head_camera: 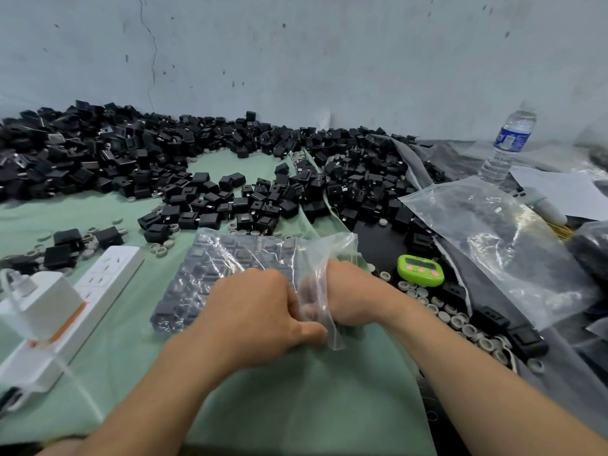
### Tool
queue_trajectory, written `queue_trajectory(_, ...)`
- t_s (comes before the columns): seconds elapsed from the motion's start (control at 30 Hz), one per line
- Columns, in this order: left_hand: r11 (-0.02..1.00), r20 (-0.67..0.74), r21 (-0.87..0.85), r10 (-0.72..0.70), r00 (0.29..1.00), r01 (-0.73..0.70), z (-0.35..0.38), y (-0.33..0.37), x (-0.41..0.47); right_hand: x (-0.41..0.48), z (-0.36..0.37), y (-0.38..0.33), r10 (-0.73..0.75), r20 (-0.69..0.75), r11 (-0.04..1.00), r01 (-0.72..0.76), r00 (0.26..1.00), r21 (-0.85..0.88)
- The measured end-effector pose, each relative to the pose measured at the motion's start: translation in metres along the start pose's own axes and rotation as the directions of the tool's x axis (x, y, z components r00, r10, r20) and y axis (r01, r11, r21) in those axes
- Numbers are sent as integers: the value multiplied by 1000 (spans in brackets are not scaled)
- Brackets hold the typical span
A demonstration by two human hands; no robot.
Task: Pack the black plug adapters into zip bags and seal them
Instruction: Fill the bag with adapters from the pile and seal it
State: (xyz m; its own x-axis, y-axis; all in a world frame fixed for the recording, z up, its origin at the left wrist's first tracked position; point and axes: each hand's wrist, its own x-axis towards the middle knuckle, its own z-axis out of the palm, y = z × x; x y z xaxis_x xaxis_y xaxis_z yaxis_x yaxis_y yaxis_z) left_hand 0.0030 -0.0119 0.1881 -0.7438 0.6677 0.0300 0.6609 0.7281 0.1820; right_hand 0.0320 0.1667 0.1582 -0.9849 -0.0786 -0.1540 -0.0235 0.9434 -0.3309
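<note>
A clear zip bag (230,268) filled with black plug adapters lies on the green cloth (296,396) in front of me. My left hand (260,311) and my right hand (348,291) both pinch the bag's open end at its near right side, fingers curled into the plastic. The loose flap of the bag stands up between the hands. A large heap of loose black plug adapters (138,159) stretches across the table behind the bag.
A white power strip (82,297) with a plugged charger lies at the left. A green timer (420,270), grey rings (457,319) and empty clear bags (493,245) lie at the right. A water bottle (508,143) stands at the far right by the wall.
</note>
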Motion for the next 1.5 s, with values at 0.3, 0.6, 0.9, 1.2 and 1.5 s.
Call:
queue_trajectory(0.3,987,-31,-146,55,998,-59,12,1,2,0,1,3,-20,-33,996,23,999,91)
queue_trajectory(0.6,950,141,-309,96,985,-49,-3,-26,6,-8,3,-3,-32,-85,995,40,996,87)
queue_trajectory(0.9,989,157,-145,39,987,-16,3,-43,8,-15,-4,-5,13,18,973,-16,1000,230)
queue_trajectory(1.2,992,87,-127,29,996,-17,1,-33,4,-19,-2,-6,13,-6,948,-10,1000,317)
queue_trajectory(1.5,972,91,-223,-59,994,78,-5,-35,6,-21,9,-10,121,-210,915,-26,970,403)
